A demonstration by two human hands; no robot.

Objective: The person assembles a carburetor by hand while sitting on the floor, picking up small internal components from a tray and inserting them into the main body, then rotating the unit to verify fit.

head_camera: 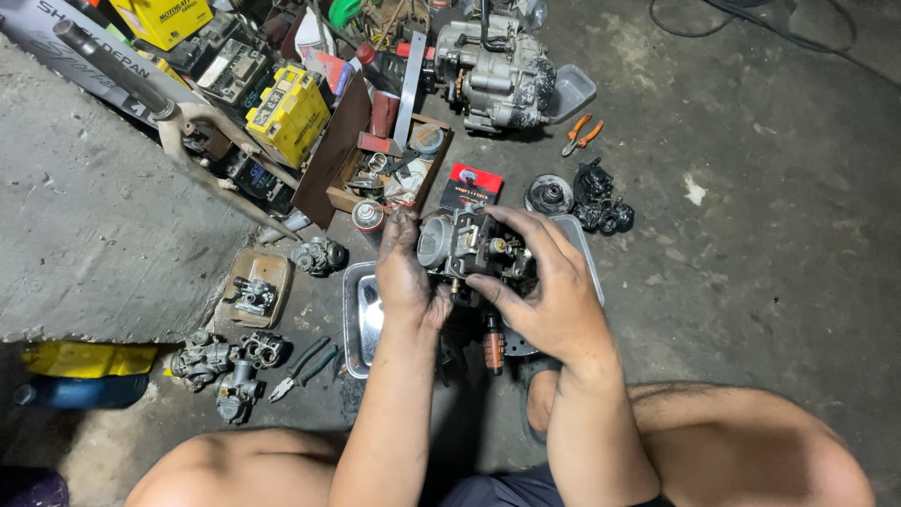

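A grey metal carburettor [469,246] is held over a shiny steel tray [359,319] on the concrete floor. My left hand [405,272] grips its left side, fingers dark with grease. From the right, my right hand [549,286] wraps around it, thumb and fingers on the body. An orange-handled screwdriver [494,345] lies in the tray below, partly hidden by my hands. My bare knees show at the bottom.
Several loose carburettors [225,361] and pliers [302,368] lie at the left. A wooden box of parts [389,169], yellow batteries [286,113], an engine [493,70], orange pliers [582,133], black parts [601,202] and a red-and-black packet [469,186] sit farther out.
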